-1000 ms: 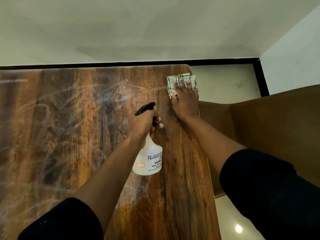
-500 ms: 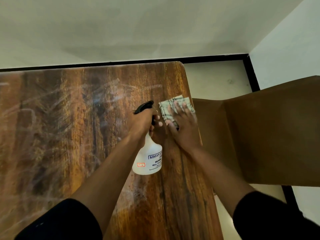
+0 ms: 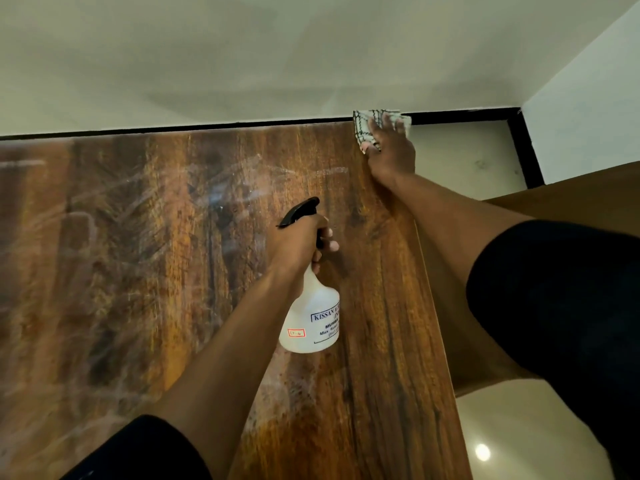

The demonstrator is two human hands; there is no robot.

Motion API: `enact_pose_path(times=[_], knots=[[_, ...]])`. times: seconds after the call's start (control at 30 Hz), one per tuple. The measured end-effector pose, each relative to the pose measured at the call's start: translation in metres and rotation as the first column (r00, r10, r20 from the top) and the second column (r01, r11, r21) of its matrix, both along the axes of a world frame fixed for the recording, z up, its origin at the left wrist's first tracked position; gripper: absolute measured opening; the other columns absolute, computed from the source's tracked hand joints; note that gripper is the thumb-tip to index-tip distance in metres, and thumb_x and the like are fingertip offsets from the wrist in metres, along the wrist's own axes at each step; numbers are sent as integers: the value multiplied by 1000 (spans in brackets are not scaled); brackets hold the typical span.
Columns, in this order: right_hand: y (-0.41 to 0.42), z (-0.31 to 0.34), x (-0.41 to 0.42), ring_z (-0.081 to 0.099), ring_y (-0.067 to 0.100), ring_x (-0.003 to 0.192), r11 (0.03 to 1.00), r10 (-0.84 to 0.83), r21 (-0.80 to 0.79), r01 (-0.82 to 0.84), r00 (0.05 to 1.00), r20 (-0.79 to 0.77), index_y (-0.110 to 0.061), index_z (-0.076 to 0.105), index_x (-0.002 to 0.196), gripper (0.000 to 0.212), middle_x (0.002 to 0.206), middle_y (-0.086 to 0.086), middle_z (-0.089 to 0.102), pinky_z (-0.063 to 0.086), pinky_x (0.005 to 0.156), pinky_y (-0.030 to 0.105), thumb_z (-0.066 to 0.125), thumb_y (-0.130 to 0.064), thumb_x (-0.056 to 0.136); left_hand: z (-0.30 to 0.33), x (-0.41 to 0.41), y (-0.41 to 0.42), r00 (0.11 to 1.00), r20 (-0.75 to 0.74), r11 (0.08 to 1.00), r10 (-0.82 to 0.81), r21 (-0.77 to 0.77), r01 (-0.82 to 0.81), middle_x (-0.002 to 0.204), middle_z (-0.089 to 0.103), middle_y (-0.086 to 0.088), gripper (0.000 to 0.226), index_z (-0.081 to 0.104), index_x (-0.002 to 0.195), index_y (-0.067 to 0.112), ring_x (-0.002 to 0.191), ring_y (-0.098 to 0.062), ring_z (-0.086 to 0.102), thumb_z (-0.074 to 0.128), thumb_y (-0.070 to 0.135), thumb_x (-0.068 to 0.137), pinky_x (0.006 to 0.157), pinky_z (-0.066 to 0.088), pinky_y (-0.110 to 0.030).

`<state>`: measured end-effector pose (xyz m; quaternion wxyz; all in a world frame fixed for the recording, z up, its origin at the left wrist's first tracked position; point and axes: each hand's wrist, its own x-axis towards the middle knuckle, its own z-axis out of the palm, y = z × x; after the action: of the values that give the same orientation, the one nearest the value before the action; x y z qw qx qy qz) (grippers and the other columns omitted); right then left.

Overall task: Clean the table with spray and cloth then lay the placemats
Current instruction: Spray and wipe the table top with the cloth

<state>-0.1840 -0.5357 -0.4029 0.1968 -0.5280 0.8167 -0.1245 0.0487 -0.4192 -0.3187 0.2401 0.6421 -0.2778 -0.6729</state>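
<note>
left hand [image 3: 298, 242] curled in a grip at centre; right hand [image 3: 391, 150] flat, arm stretched to 1 o'clock.

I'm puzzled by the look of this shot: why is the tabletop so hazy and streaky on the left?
Head view: pale wet streaks and soft glare veil the table on the left; a lamp glints on the floor; the cloth is motion-blurred.

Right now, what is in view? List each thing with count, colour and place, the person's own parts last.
table: one, brown wood grain with wipe streaks, fills the left and centre.
spray bottle: one, white with black trigger, above the table's right part.
cloth: one, white with dark check, at the far right corner.
panel: one, brown, right of the table.
left hand: grips the bottle's neck.
right hand: presses on the cloth, fingers flat.
</note>
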Motion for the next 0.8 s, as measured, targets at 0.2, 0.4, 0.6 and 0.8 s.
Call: enact_pose_path(times=[0.2, 0.4, 0.6, 0.8], knots=[[-12, -1, 31, 9, 24, 157, 1000, 27, -6, -28, 987, -159, -29, 30, 159, 55, 169, -3, 19, 11, 124, 52, 46, -29, 106, -2, 27, 3, 1000, 5, 1000, 2, -15, -2, 75, 76, -13, 16, 75, 89, 7, 41, -11, 46, 65, 17, 97, 42, 37, -25], [-38, 2, 114, 10, 28, 157, 926, 373, -1, -378, 914, -161, -31, 28, 158, 59, 168, -2, 21, 13, 124, 58, 49, -33, 103, -5, 37, 9, 997, 42, 998, 62, 5, -62, 74, 76, -11, 16, 76, 95, 4, 41, -11, 45, 67, 17, 96, 40, 36, -23], [-40, -2, 125, 4, 21, 157, 906, 421, -8, -424, 901, -105, -30, 21, 161, 59, 170, -4, 13, 7, 127, 50, 41, -39, 107, -7, 32, 6, 997, 45, 998, 68, -5, -67, 74, 76, -9, 14, 76, 99, 7, 44, -11, 49, 66, 16, 95, 40, 37, -23], [-20, 0, 55, 9, 23, 157, 981, 187, -30, -194, 969, -161, -29, 23, 160, 57, 169, -2, 16, 13, 126, 51, 42, -33, 107, -5, 26, 5, 999, 35, 1000, 17, 2, -17, 78, 77, -14, 18, 76, 92, 5, 41, -9, 44, 65, 18, 98, 42, 37, -24]])
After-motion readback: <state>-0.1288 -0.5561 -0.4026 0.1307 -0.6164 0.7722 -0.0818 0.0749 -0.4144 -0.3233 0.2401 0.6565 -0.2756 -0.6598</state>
